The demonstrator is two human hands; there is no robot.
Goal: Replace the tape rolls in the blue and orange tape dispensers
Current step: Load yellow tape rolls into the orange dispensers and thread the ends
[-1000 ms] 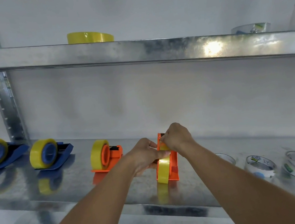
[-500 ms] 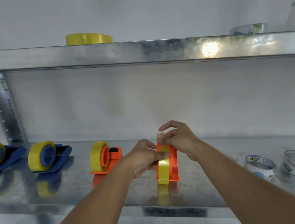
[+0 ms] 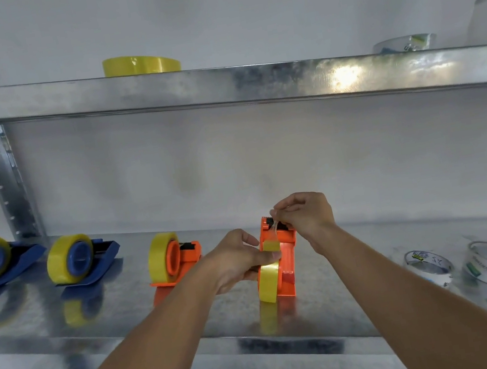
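Yellow tape rolls (image 3: 269, 281), orange dispensers (image 3: 285, 251), blue dispensers (image 3: 100, 259)

Shelf (image 3: 122, 314) under both hands: galvanised metal, mottled, glossy enough to mirror the rolls. Dispenser (image 3: 287, 260) between the hands: smooth orange plastic, slight sheen; its tape roll (image 3: 268, 283) translucent yellow film, shiny. Dispensers (image 3: 99, 256) left of the left hand: blue plastic, duller. Wall (image 3: 231, 160) beyond the hands: matt white.

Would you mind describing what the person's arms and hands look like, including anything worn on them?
Both arms are bare from the frame's bottom edge to the wrists: no sleeves show. The left hand and right hand wear no gloves, and no watch, bracelet or ring is visible.
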